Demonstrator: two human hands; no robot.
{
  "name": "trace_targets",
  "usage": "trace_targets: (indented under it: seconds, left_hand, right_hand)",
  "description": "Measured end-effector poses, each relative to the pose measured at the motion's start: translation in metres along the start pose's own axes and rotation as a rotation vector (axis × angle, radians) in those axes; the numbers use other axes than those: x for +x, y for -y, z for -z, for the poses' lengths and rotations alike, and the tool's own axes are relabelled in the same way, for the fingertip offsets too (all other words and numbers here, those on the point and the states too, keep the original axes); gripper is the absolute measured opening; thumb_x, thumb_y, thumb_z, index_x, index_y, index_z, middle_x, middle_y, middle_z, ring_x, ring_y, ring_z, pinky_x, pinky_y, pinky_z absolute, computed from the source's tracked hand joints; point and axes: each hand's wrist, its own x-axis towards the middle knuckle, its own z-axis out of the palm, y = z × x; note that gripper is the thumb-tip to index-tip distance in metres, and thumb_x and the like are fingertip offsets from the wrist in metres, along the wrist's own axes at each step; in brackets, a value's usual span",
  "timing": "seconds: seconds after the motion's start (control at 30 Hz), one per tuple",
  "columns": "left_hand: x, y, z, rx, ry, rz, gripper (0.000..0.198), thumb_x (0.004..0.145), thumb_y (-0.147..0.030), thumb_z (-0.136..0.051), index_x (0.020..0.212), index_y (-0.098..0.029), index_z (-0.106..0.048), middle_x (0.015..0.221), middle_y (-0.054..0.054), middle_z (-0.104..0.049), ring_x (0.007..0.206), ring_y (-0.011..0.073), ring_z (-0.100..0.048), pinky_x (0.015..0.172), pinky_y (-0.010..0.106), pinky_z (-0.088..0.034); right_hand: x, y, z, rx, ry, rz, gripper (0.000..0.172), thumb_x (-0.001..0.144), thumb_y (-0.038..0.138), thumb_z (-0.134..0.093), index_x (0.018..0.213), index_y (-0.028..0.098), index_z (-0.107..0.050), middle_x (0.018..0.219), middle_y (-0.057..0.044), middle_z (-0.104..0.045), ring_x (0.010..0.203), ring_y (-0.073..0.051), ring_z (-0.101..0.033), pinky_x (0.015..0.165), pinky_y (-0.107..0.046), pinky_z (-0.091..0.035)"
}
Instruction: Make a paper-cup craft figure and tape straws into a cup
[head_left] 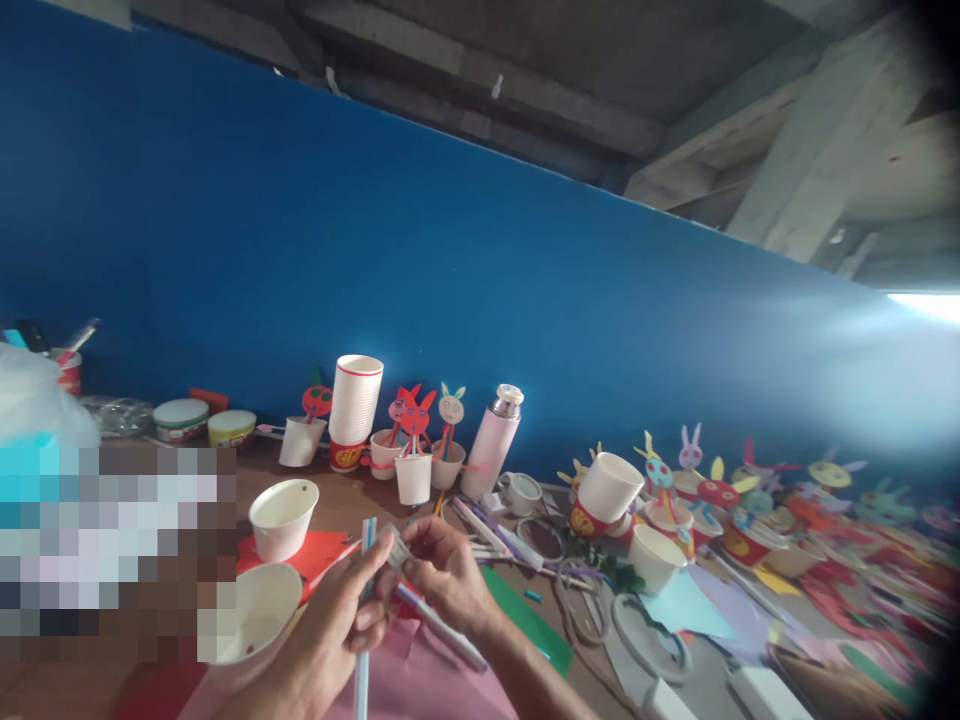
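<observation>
I see the left hand gripping a blue-striped strip; at three o'clock from its upper end, the right hand pinches a small pale piece. A paper cup stands toward eleven o'clock.

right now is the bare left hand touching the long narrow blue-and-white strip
Touching: the head view shows the left hand gripping the blue-and-white strip, which sticks out above and below the curled fingers.

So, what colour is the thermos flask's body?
Pale pink; the thermos flask shows best in the head view.
</observation>
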Motion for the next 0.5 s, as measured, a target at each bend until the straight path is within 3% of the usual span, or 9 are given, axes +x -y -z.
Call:
trace_targets:
  seconds: [0.17,0.27,0.5]
  left_hand:
    - [-0.001,0.003,0.001,0.036,-0.033,-0.055,0.038,0.056,-0.038,-0.077,0.058,-0.016,-0.047,0.042,-0.01,-0.044,0.028,-0.0025,-0.025,0.029,0.01,-0.014]
    - [0.003,0.0,0.002,-0.026,-0.041,-0.015,0.036,0.057,-0.036,-0.077,0.055,-0.015,-0.047,0.041,-0.009,-0.045,0.027,-0.002,-0.026,0.028,0.01,-0.015]
    - [0.009,-0.003,0.007,-0.164,0.062,0.101,0.032,0.06,-0.031,-0.075,0.056,-0.016,-0.047,0.039,-0.01,-0.044,0.025,-0.0026,-0.022,0.026,0.01,-0.015]
  right_hand:
    - [-0.002,0.003,-0.004,0.025,-0.029,-0.052,0.018,0.068,0.026,-0.063,0.079,0.016,-0.055,0.067,0.002,-0.053,0.055,-0.01,-0.047,0.05,-0.02,-0.04]
    - [-0.002,0.004,-0.003,0.026,0.012,-0.07,0.022,0.068,0.031,-0.063,0.081,0.016,-0.054,0.067,0.001,-0.054,0.055,-0.011,-0.049,0.051,-0.021,-0.041]
    - [0.0,0.002,0.004,-0.156,0.009,0.016,0.022,0.07,0.035,-0.062,0.078,0.015,-0.056,0.068,0.0,-0.053,0.06,-0.011,-0.043,0.054,-0.021,-0.037]
